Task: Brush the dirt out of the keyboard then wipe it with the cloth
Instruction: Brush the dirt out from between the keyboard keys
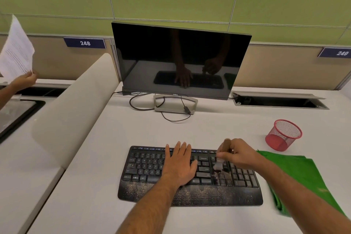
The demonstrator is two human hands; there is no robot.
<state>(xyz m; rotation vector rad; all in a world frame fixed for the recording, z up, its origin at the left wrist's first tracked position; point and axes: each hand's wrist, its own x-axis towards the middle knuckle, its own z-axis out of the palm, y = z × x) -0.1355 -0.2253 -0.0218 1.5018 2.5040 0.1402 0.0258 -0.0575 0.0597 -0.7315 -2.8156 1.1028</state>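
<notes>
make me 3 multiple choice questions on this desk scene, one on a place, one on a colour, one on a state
1. Where does the cloth lie?
A. right of the keyboard
B. on the monitor
C. inside the mesh cup

2. What colour is the mesh cup?
A. blue
B. red
C. white

3. What is the right hand doing?
A. resting flat
B. holding paper
C. gripping the brush

Answers:
1. A, the green cloth lies on the desk by the keyboard's right end.
2. B, its mesh is red.
3. C, its fingers curl round the brush over the keys, while the left hand lies flat on the keyboard.
</notes>
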